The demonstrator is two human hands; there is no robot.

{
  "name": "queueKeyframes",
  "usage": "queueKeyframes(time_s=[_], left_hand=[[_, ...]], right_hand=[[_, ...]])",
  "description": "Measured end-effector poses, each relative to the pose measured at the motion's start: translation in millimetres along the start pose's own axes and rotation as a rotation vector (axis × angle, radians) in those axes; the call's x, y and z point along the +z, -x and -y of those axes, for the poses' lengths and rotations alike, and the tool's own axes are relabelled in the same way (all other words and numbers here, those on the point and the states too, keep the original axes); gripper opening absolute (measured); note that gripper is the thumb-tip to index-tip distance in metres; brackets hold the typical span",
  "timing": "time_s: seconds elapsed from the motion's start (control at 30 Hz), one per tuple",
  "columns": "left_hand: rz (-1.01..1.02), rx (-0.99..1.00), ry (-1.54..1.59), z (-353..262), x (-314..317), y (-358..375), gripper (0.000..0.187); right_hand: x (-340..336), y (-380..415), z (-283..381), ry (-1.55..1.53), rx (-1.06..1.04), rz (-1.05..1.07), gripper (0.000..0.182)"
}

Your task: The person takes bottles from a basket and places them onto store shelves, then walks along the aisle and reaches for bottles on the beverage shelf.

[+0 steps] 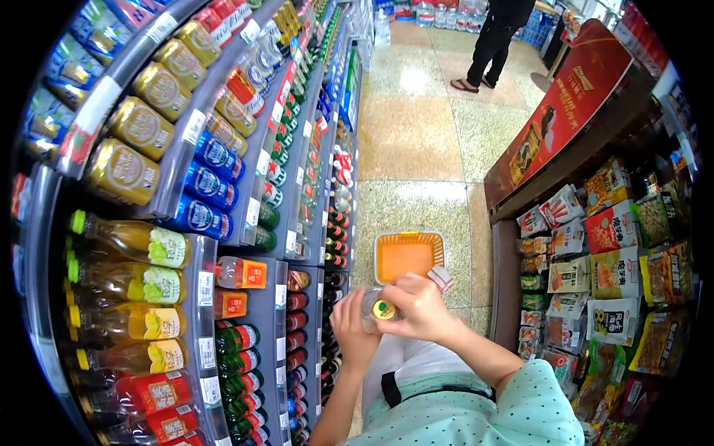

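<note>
Between my two hands, in front of my body, is a clear bottle point(370, 301) with a yellow cap point(384, 310) that faces up toward the camera. My left hand point(355, 327) is wrapped round the bottle's left side. My right hand point(419, 306) grips it from the right, its fingers bent close to the cap. Just beyond the hands, an orange basket point(407, 255) with a pale rim stands on the floor. A white and red cloth or packet point(440, 279) lies at the basket's lower right corner.
Shelves of cans point(140, 128) and bottles point(160, 321) line my left side. On the right are a red sign board point(573, 97) and racks of snack packets point(612, 275). Farther along the tiled floor point(420, 137), a person in dark trousers point(491, 48) stands near water bottles point(451, 18).
</note>
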State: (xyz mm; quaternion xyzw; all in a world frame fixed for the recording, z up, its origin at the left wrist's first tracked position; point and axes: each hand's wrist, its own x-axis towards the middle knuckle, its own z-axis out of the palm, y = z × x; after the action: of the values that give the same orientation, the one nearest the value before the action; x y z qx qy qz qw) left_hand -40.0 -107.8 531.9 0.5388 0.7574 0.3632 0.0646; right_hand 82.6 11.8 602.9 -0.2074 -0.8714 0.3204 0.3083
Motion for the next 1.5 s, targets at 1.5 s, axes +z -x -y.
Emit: queueKeyframes(time_s=[1.5], left_hand=[[-0.623, -0.354, 0.069, 19, -120, 101, 0.090]], right_hand=[[238, 13, 56, -0.645, -0.116, -0.092, 0.067]])
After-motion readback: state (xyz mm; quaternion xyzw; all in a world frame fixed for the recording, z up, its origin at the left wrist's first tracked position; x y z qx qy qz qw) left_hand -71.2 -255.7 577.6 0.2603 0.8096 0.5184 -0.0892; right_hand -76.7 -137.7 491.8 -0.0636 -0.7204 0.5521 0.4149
